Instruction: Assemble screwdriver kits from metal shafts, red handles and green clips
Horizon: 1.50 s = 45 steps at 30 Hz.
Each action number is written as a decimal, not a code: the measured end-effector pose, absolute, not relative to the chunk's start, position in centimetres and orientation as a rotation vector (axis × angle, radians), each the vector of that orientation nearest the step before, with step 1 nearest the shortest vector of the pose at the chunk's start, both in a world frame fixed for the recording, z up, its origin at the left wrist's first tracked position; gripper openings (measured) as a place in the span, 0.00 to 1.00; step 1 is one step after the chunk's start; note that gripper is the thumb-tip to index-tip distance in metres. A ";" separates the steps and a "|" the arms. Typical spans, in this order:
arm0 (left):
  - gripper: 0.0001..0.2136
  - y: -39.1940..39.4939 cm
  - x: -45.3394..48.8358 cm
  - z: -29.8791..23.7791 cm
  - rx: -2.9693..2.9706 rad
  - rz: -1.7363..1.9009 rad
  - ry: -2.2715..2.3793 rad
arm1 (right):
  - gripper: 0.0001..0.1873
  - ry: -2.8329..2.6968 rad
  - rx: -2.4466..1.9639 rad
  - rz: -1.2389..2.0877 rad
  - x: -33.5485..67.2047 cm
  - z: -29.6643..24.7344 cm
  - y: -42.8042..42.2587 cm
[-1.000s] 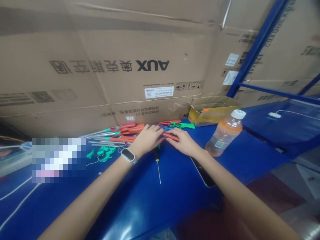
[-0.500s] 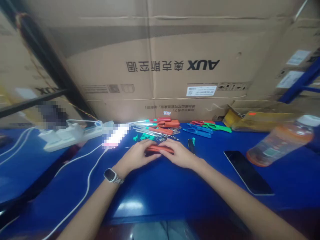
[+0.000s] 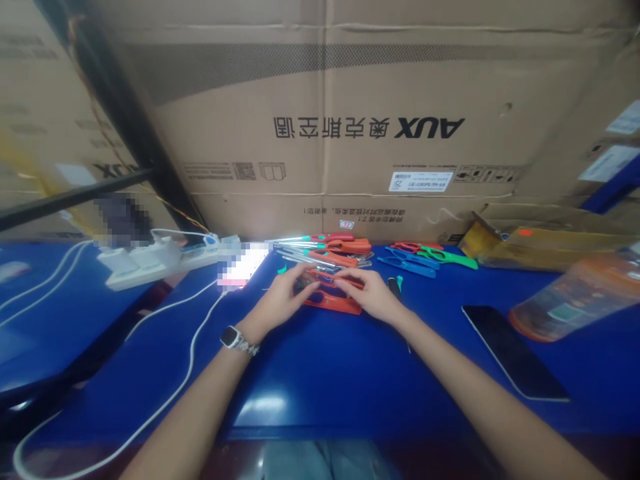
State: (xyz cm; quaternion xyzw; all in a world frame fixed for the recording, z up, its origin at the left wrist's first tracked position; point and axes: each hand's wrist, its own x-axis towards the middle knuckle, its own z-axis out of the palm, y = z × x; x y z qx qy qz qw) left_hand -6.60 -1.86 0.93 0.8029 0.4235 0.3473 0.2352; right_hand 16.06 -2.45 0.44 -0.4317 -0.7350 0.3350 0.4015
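Note:
Between my left hand (image 3: 284, 293) and my right hand (image 3: 373, 293) is an orange lighter casing half (image 3: 321, 274). The fingers of both hands are closed at its two ends, and it is partly hidden by them. Just below the hands, on the blue table, lies a second orange casing half (image 3: 334, 303) with an oval opening at its left end. Behind the hands are several long-necked gas lighters (image 3: 340, 247) with red and orange handles and metal tubes. A small green piece (image 3: 283, 270) sits left of them.
Blue and green casing pieces (image 3: 417, 263) lie right of the lighters. A dark-handled screwdriver (image 3: 395, 287) is beside my right hand. Farther right are a phone (image 3: 513, 350) and a plastic bottle (image 3: 570, 303). A power strip (image 3: 165, 260) with white cables stands left; a large carton (image 3: 350, 80) stands behind.
The orange casing was together between my hands; now its two halves are apart, one on the table and one between my fingers. The view has shifted slightly left.

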 end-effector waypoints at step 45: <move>0.13 -0.4 -8.9 3.3 2.350 1.012 1.202 | 0.09 -1.943 -1.393 0.553 15.8 -1.8 -2.3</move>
